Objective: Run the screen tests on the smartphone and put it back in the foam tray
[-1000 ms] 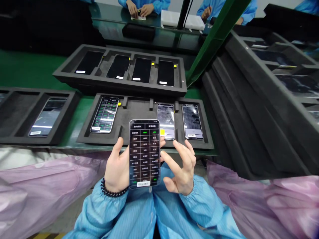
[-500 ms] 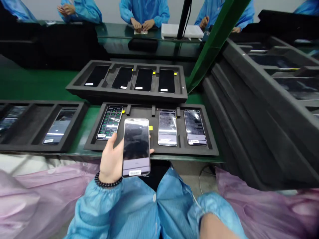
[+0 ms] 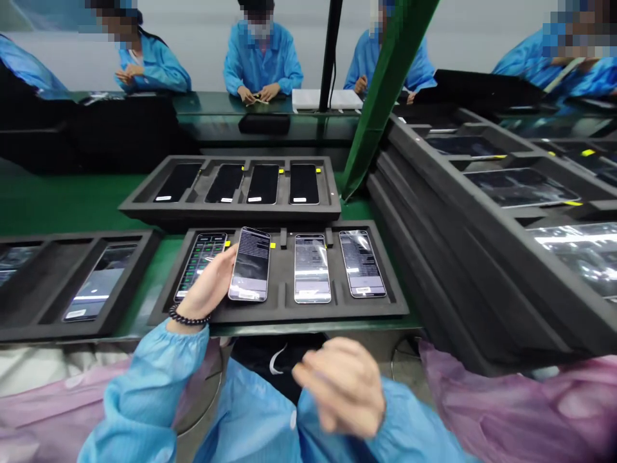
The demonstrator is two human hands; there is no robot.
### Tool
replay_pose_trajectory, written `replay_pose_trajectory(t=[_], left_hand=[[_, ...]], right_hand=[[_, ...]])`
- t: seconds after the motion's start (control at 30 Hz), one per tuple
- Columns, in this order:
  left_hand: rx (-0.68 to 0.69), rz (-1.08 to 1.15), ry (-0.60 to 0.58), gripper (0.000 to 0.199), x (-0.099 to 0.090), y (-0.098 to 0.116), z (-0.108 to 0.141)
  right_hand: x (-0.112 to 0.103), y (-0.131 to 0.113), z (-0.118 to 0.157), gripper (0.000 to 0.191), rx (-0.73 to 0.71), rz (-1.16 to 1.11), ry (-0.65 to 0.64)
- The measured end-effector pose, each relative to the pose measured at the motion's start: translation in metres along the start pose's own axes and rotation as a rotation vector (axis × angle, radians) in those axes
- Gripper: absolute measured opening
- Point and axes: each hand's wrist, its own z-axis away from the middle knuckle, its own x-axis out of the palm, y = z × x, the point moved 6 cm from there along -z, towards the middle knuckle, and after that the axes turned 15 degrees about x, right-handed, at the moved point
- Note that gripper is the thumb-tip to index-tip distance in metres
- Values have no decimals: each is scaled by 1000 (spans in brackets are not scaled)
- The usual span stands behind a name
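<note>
My left hand [image 3: 207, 289] grips a lit smartphone [image 3: 250, 263] by its edge, above the second slot of a black foam tray [image 3: 279, 314]; a grid-screen phone [image 3: 200, 267] lies just left; narrow foam separates the next phone [image 3: 312, 269]; my right hand [image 3: 340, 386] curls empty, below the tray's front edge.

On my feed, a black foam tray [image 3: 226, 215] sits toward the far edge of the green surface [image 3: 72, 199], holding four dark-screened phones [image 3: 263, 184]. Another foam tray [image 3: 29, 331] lies at the left edge, and stacked foam trays [image 3: 463, 257] slope up along the right. A green beam [image 3: 380, 103] rises beyond them. Farther off I can see co-workers in blue smocks [image 3: 263, 61] and a white box [image 3: 326, 98], while pink plastic sheeting [image 3: 506, 405] hangs below the near edge.
</note>
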Motion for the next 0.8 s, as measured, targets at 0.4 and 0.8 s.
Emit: replay_pose_trajectory(t=[0.4,0.8], left_hand=[[216,-962,339,59,-129,5,57],[29,-961,535,53,-168,-32,162]], right_hand=[[-49,169,32,69,978,371,-118],[-65,165,94,74,1123,434,-190]])
